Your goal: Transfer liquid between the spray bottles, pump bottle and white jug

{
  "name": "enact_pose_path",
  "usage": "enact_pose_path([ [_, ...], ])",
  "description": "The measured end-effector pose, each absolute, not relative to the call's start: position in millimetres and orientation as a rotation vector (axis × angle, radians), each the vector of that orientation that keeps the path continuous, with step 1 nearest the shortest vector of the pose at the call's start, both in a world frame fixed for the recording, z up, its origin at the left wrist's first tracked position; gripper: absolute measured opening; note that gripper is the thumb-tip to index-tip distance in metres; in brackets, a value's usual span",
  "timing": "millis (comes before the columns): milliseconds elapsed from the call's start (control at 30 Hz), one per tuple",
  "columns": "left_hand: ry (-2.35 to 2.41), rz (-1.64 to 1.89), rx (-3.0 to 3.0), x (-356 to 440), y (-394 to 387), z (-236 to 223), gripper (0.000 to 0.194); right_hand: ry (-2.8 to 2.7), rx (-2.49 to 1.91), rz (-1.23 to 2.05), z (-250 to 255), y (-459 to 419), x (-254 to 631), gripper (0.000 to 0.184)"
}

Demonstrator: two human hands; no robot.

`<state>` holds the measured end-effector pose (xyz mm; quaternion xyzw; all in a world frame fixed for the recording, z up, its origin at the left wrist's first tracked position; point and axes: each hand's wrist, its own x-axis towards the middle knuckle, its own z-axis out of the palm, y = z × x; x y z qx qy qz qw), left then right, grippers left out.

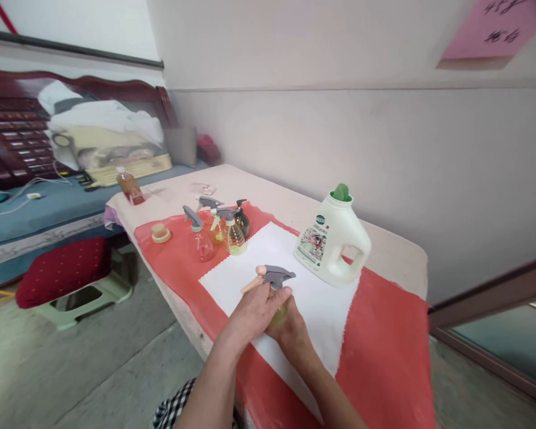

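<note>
Both of my hands are closed around a spray bottle with a grey and peach trigger head and yellowish liquid in its body. My left hand wraps its neck just under the head. Lower down, my right hand grips the body from the right; the palms hide most of the bottle. Beneath them lies a white scalloped-edged sheet. A pale green jug stands uncapped beyond my hands to the right, with something green in its mouth.
Several more spray and pump bottles stand at the back left of the red cloth, near a beige cap. A drink bottle is at the table's far left corner. A red-cushioned stool stands on the floor; a wall borders the table.
</note>
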<state>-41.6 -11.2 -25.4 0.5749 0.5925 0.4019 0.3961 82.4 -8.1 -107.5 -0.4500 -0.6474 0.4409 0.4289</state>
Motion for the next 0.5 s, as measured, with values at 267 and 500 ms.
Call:
enact_pose_path([
  [267,1.192,1.307,1.141,-30,-9,-20,0.039,-1.67,-1.257,0.904,-69,-36,124,0.064],
  [500,0.883,1.456,0.865,0,-15,-24,0.044,-1.794,-1.216,0.52,-61,-42,137,0.069],
])
